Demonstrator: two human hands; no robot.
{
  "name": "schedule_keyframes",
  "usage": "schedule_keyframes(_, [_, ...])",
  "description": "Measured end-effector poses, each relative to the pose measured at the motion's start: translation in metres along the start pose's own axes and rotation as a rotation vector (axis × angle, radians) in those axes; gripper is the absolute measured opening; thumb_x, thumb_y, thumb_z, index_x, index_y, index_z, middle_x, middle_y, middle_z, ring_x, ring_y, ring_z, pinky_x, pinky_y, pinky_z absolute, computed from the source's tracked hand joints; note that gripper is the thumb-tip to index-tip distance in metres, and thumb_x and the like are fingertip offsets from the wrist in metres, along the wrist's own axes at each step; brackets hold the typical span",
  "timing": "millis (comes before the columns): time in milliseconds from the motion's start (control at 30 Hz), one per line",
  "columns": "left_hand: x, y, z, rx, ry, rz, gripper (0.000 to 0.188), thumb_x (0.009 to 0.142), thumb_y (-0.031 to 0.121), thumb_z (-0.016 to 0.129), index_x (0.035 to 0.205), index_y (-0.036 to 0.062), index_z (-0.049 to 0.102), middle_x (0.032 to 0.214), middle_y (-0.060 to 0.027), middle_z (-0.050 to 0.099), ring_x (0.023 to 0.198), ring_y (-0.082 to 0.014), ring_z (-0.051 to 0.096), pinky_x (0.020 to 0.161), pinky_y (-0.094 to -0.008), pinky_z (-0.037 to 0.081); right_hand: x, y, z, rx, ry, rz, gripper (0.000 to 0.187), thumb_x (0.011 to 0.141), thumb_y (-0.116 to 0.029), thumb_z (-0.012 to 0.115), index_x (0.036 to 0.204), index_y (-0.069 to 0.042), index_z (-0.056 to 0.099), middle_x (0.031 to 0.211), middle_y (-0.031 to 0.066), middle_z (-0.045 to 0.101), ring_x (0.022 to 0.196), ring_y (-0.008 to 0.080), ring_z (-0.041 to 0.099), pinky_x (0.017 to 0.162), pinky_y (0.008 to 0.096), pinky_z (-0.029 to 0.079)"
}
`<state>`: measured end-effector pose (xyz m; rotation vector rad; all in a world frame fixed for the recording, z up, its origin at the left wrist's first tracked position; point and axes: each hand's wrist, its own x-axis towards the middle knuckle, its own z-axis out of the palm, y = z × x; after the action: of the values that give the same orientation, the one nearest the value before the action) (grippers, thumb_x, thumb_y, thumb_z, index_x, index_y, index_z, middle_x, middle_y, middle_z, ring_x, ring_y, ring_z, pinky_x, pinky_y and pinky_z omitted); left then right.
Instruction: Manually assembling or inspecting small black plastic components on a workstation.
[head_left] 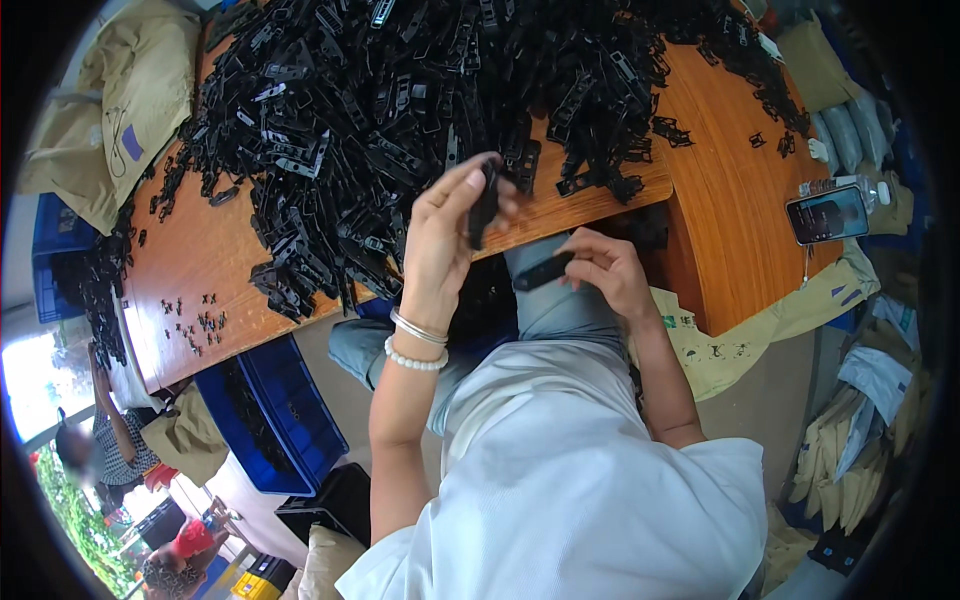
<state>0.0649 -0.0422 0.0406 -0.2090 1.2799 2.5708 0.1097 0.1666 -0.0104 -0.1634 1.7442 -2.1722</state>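
Observation:
My left hand is raised at the front edge of the table, its fingers closed round a narrow black plastic piece. To its right and a little lower, my right hand pinches another black plastic piece by one end, above my leg. The two pieces are apart. A big heap of black plastic parts covers much of the table beyond my hands. Exactly what the parts belong to, I cannot make out.
The wooden table carries a phone at the right and several tiny parts at the left. Blue crates stand lower left. Sacks lie at far left. Other people are at the lower left.

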Motion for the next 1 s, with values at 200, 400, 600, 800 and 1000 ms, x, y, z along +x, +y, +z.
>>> schedule_keyframes(200, [-0.023, -0.013, 0.004, 0.296, 0.037, -0.148, 0.032, 0.088, 0.004, 0.047, 0.116, -0.0102, 0.046, 0.095, -0.0157, 0.06, 0.082, -0.018, 0.062, 0.065, -0.0224, 0.051, -0.003, -0.019, 0.014, 0.037, -0.073, -0.047, 0.014, 0.076, 0.004, 0.056, 0.089, 0.006, 0.06, 0.083, 0.0074, 0.053, 0.066, 0.0117, 0.056, 0.057, 0.02, 0.045])
schedule_keyframes(400, [-0.032, -0.027, -0.006, 0.785, -0.062, -0.056, 0.027, 0.086, 0.013, 0.054, 0.101, -0.0088, 0.057, 0.079, -0.0121, 0.062, 0.074, -0.0123, 0.058, 0.063, -0.022, 0.044, -0.004, -0.03, 0.03, -0.365, 0.077, -0.286, 0.016, 0.075, 0.003, 0.059, 0.09, 0.006, 0.06, 0.086, 0.0082, 0.053, 0.067, 0.0112, 0.055, 0.061, 0.0196, 0.046])
schedule_keyframes(600, [-0.054, -0.022, 0.005, 0.87, -0.162, 0.09, 0.044, 0.076, 0.012, 0.066, 0.112, -0.0075, 0.048, 0.088, -0.0206, 0.06, 0.075, -0.0219, 0.062, 0.065, -0.028, 0.049, -0.01, -0.025, 0.036, -0.395, 0.199, -0.286, 0.019, 0.075, 0.0, 0.061, 0.093, 0.006, 0.06, 0.087, 0.0085, 0.054, 0.07, 0.0115, 0.054, 0.061, 0.0196, 0.044])
schedule_keyframes(800, [-0.057, -0.019, -0.005, 0.946, -0.243, 0.062, 0.033, 0.08, 0.001, 0.059, 0.111, -0.0069, 0.051, 0.081, -0.011, 0.065, 0.075, -0.0128, 0.063, 0.067, -0.023, 0.049, 0.001, -0.033, 0.036, -0.498, 0.11, -0.385, 0.027, 0.078, -0.013, 0.063, 0.098, 0.004, 0.06, 0.09, 0.0084, 0.053, 0.08, 0.0145, 0.052, 0.068, 0.0219, 0.042])
schedule_keyframes(1000, [-0.057, -0.023, -0.009, 0.922, -0.249, 0.125, 0.029, 0.081, 0.004, 0.059, 0.106, -0.0081, 0.053, 0.078, -0.0111, 0.065, 0.073, -0.0131, 0.064, 0.066, -0.0223, 0.05, 0.004, -0.026, 0.03, -0.546, 0.003, -0.343, 0.025, 0.078, -0.007, 0.061, 0.101, 0.002, 0.06, 0.089, 0.0082, 0.053, 0.075, 0.0135, 0.051, 0.064, 0.0217, 0.041])
